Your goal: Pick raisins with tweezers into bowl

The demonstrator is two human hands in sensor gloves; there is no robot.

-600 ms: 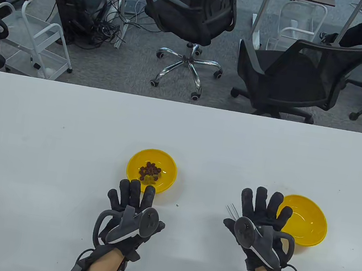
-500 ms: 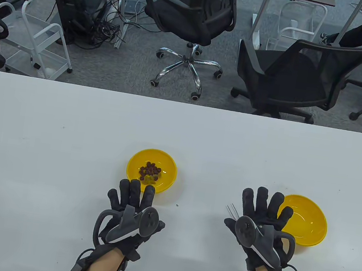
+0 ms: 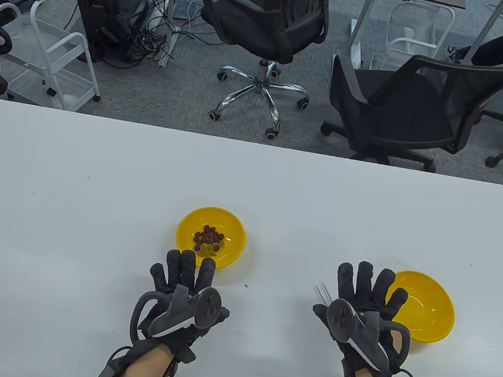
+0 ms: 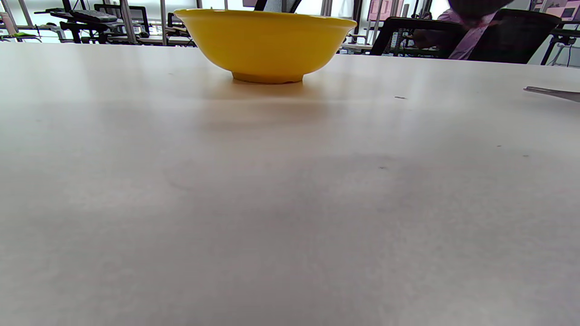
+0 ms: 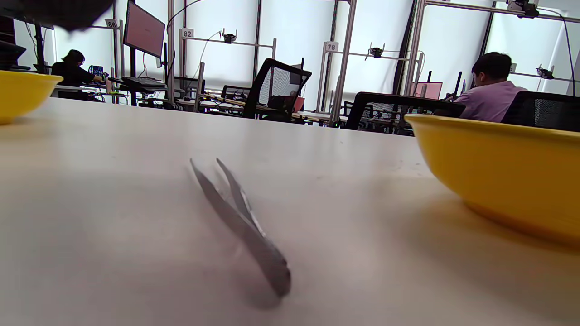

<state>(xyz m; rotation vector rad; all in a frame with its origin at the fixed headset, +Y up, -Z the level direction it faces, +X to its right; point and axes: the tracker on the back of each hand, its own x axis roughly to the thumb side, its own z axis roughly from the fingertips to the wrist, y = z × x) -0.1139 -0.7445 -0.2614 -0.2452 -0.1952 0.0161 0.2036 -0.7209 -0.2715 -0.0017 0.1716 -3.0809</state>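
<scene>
A yellow bowl (image 3: pixel 232 232) holds several dark raisins (image 3: pixel 208 237) near the table's middle; its outside also shows in the left wrist view (image 4: pixel 265 43). A second yellow bowl (image 3: pixel 430 312) stands empty at the right, large in the right wrist view (image 5: pixel 503 172). Metal tweezers (image 3: pixel 323 293) lie flat on the table under my right hand, plain in the right wrist view (image 5: pixel 244 222), their tips apart. My left hand (image 3: pixel 183 277) lies flat with fingers spread, just in front of the raisin bowl. My right hand (image 3: pixel 365 291) lies flat with fingers spread over the tweezers, holding nothing.
The white table (image 3: pixel 88 221) runs wide to the left and back. A small dark speck (image 3: pixel 246 285) lies between the hands. Office chairs (image 3: pixel 394 105) and a white cart (image 3: pixel 50 57) stand on the floor beyond the far edge.
</scene>
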